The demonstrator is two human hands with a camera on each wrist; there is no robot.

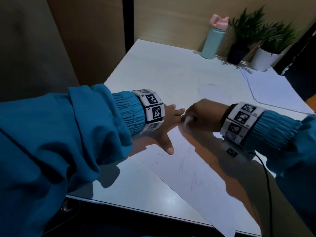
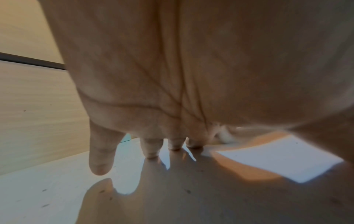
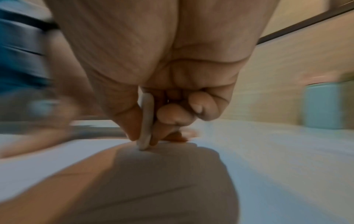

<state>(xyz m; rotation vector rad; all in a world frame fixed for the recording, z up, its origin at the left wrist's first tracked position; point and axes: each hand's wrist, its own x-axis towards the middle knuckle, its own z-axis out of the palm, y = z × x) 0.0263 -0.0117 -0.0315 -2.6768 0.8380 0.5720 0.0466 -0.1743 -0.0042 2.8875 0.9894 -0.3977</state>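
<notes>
The left hand [image 1: 165, 127] lies palm down at frame centre, over the upper end of a white sheet of paper [image 1: 196, 171]. Its fingers [image 2: 100, 151] are straight and spread. The right hand [image 1: 204, 115], just to its right, pinches a white eraser [image 1: 188, 120] between the thumb and curled fingers, and the eraser's lower end touches the sheet. The sheet lies on a white table [image 1: 153, 69]. A teal bottle [image 1: 212, 43] and potted plants [image 1: 266, 48] stand at the upper right.

Dim views, hard shadows, right wrist view motion-blurred.

Paper [image 1: 188, 177] on table [image 1: 162, 69] — bottle [image 1: 212, 43] behind
</notes>
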